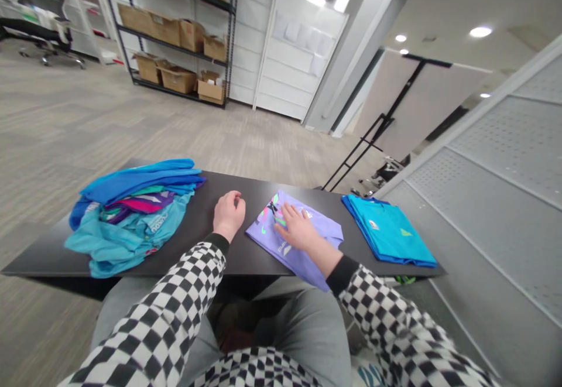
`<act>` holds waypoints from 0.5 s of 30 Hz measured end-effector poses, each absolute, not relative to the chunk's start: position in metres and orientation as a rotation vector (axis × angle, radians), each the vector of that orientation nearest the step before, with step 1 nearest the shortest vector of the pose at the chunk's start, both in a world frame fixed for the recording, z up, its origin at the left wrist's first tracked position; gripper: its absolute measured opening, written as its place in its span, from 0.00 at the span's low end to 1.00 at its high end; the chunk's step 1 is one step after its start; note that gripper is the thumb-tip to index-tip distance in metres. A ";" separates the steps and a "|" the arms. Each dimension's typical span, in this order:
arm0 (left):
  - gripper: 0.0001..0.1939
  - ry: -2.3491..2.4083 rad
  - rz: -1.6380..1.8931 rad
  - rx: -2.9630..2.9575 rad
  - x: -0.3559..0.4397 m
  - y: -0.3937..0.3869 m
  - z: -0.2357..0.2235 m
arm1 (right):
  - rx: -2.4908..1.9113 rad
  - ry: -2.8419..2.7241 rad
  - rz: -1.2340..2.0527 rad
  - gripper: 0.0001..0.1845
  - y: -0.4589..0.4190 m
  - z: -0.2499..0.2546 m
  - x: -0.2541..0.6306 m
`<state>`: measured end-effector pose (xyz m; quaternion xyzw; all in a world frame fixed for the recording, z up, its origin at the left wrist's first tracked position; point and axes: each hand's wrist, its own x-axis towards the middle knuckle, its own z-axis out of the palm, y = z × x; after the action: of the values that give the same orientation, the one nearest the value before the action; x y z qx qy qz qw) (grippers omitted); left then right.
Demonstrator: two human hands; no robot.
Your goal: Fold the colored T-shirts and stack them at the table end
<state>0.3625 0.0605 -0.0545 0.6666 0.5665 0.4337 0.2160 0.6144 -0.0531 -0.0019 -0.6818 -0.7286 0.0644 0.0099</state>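
Note:
A folded lavender shirt (pixel 314 264) with a colourful print lies on the dark table, its lower edge hanging slightly over the front. My right hand (pixel 296 226) rests flat on it, fingers stretched out. Just left of the shirt, my left hand (pixel 229 214) is at the bare tabletop, fingers loosely curled with a gap to the thumb. No object shows in it, and its fingertips are partly hidden.
On the table's left side is a loose heap of blue, teal and magenta clothes (pixel 136 217). Folded blue shirts (pixel 393 229) are stacked at the right end of the black table (pixel 206 199). A grey perforated partition (pixel 496 170) stands close on the right; shelving with boxes (pixel 175 79) is beyond.

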 end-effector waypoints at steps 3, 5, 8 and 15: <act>0.14 1.562 1.172 1.890 0.363 0.060 -0.054 | -2.443 -1.774 0.187 0.50 -0.087 -0.021 0.595; 0.14 1.561 1.156 1.906 0.362 0.060 -0.054 | -2.512 -1.701 0.211 0.50 -0.111 -0.038 0.593; 0.15 1.559 1.137 1.915 0.362 0.060 -0.054 | -2.440 -1.850 0.205 0.47 -0.140 -0.055 0.614; 0.15 1.578 1.059 1.898 0.360 0.059 -0.050 | -1.979 -2.452 0.450 0.49 -0.159 -0.025 0.738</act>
<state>0.3605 0.0587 -0.0504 0.6884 0.5724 0.3842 0.2257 0.7383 -0.1587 -0.0247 -0.6216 -0.7702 0.1414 -0.0209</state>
